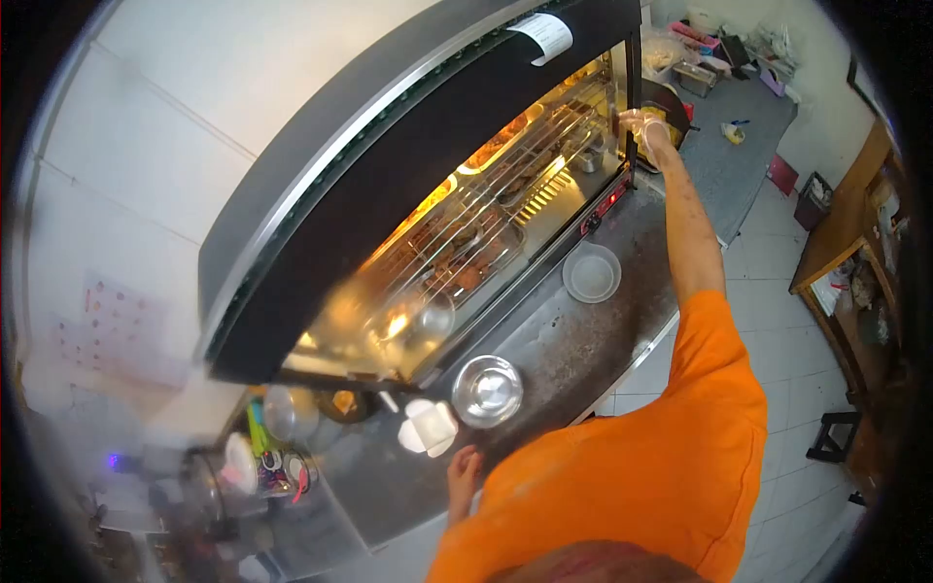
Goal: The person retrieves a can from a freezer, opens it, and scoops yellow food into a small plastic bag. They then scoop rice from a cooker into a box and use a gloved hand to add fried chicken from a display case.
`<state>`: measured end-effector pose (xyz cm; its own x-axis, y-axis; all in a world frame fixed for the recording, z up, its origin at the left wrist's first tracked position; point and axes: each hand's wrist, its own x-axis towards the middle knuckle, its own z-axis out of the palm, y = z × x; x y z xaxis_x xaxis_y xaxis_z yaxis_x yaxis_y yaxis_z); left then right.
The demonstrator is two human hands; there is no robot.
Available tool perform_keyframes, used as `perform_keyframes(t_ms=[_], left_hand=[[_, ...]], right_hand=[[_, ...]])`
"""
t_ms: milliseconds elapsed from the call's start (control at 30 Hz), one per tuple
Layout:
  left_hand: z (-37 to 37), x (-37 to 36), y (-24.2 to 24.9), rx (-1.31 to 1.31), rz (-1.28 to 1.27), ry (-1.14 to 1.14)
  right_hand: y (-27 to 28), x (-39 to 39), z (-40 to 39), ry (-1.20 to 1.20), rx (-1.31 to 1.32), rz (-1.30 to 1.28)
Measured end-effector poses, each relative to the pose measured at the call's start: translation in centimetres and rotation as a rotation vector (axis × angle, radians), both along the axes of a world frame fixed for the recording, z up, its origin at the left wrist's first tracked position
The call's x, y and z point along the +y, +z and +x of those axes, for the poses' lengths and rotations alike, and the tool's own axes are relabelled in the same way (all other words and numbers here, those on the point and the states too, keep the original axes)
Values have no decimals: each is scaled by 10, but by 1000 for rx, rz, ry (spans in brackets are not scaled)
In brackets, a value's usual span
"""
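My right arm stretches to the far right end of a glass-fronted food warmer (583, 238). At its end, my right hand (646, 128), which seems to be in a thin clear glove, has its fingers bent around the warmer's upright edge. A pan of yellow food (653, 146) lies just behind that hand. My left hand (465, 471) is low over the counter, its fingers curled in, with nothing visible in them. Close to it stand an open white food box (428, 428) and a shiny steel bowl (488, 391). Trays of browned food (466, 262) sit inside the lit warmer.
A pale round bowl (591, 272) rests on the dark counter (544, 340) along the warmer's front. Jars and packets (277, 466) crowd the left end. Bags and containers (719, 58) cover the far bench. A wooden shelf (846, 262) and a black stool (834, 437) stand at right.
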<state>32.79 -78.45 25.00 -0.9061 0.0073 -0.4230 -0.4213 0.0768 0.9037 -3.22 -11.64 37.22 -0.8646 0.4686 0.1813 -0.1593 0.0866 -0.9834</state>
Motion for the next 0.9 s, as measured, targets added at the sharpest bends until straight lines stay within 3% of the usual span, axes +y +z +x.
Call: perform_keyframes(t_ms=[33, 100, 167, 233, 267, 300, 400, 467, 500, 567, 600, 633, 700, 800, 833, 900], left_hand=[[-2, 1, -1, -18, -2, 41], [-14, 4, 0, 11, -25, -24], [-32, 12, 2, 46, -52, -97], [-48, 18, 6, 24, -103, -144], [-53, 17, 4, 24, -113, -148], [-56, 16, 2, 33, -108, -156], [-53, 6, -9, 47, -104, -125], [-47, 12, 4, 64, -172, -85], [-44, 10, 0, 61, -176, -87], [-30, 4, -6, 0, -67, -13], [-25, 3, -6, -27, -64, -34], [-21, 5, -4, -35, -69, -32], [-17, 12, -1, -82, -68, -14], [-18, 17, 2, -43, -73, -29], [-17, 16, 4, -44, -69, -21], [-21, 18, 8, -48, -82, -22]], right_hand=[[16, -7, 14, 154, -166, 56], [28, -31, 11, 65, -321, -20], [-1, -29, -16, 194, -222, 201], [-36, -43, -54, -147, 77, 684], [7, -73, -39, -239, -292, 785], [3, -76, -50, -221, -344, 973], [-4, -99, -72, -61, -204, 1007], [80, -142, -31, 268, -743, 1279], [58, -142, -47, 271, -745, 1275], [14, -152, -74, -138, -352, 1160], [12, -153, -78, -187, -387, 1236], [20, -157, -73, -214, -331, 1010], [-17, -146, -110, -154, -405, 981], [24, -158, -77, -82, -412, 756], [10, -154, -86, -81, -416, 752], [-27, -133, -114, -133, -416, 1099]])
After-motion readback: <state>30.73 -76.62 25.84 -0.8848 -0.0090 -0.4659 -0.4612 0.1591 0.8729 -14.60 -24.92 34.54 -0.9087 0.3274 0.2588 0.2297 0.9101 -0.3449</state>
